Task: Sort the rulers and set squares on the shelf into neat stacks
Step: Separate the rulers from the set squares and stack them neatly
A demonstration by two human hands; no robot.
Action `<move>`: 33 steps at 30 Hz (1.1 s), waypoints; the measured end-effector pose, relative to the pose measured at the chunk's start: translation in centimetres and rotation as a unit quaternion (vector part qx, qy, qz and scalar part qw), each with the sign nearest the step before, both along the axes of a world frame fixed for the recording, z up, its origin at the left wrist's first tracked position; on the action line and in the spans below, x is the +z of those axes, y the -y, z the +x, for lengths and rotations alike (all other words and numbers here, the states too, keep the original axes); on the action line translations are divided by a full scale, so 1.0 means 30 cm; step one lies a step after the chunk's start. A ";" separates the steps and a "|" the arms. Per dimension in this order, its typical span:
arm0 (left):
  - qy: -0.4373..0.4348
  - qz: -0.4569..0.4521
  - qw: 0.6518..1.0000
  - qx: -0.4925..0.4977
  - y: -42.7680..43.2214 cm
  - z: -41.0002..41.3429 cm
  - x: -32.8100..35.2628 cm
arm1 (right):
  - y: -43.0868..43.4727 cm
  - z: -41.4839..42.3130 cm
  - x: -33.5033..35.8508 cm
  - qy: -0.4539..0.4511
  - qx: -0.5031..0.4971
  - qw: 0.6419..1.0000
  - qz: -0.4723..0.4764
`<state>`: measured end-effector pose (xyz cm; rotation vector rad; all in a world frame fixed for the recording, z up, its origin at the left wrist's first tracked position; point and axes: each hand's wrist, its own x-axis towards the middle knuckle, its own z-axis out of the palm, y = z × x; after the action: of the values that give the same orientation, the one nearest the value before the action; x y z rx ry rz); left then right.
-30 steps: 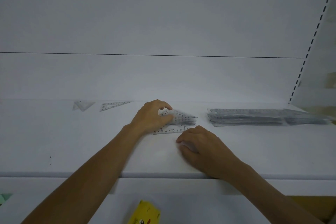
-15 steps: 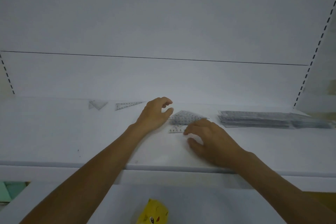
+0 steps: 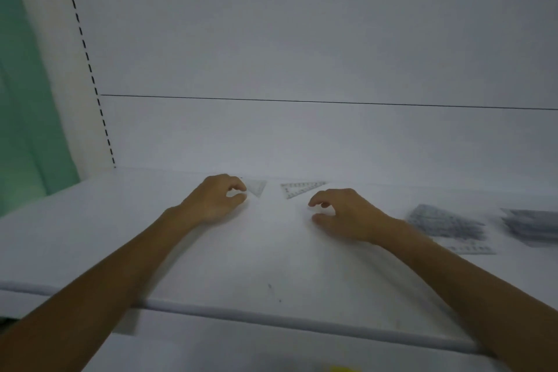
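Two loose clear set squares lie at the back of the white shelf [image 3: 271, 251]: a small one [image 3: 258, 187] and a longer one [image 3: 302, 189]. My left hand [image 3: 216, 201] has its fingers loosely curled, with the fingertips at the small one's left corner, and grips nothing. Just right of and in front of the longer one hovers my right hand [image 3: 347, 214], also loosely curled and empty. At the right lies a stack of set squares [image 3: 447, 223], with one scale edge sticking out beneath it. A stack of rulers [image 3: 531, 226] is blurred at the far right edge.
The shelf's white back panel [image 3: 302, 136] rises right behind the set squares. A slotted upright [image 3: 90, 69] and a green surface [image 3: 24, 100] stand at the left. The shelf's front lip [image 3: 271, 317] runs below my forearms, and a yellow object [image 3: 344, 368] peeks in at the bottom.
Both hands left the set square stack and moved left to the two loose set squares at the back. The view swung left, so the stacks now sit at the right.
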<state>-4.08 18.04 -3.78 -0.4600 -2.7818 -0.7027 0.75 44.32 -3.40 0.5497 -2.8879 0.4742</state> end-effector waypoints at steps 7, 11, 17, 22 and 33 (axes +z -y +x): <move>0.018 -0.050 0.998 -0.039 0.064 -0.136 0.043 | 0.097 -0.174 0.011 0.038 -0.061 0.997 0.038; 0.060 -0.096 0.991 -0.068 0.070 -0.195 0.045 | 0.185 -0.237 0.020 0.034 -0.066 0.996 0.053; 0.036 -0.154 0.980 -0.121 0.133 -0.189 -0.020 | 0.355 -0.271 -0.012 0.024 0.007 0.995 0.099; 0.002 -0.186 0.973 -0.137 0.207 -0.152 -0.025 | 0.385 -0.230 -0.005 -0.041 -0.004 0.994 0.097; 0.071 -0.135 0.982 -0.113 0.256 -0.008 0.017 | 0.397 -0.009 -0.033 -0.052 -0.002 0.992 0.113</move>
<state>-4.31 10.35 -3.27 -0.8203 -3.0043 -0.4145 0.49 32.40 -4.39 0.5820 -2.8582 0.1117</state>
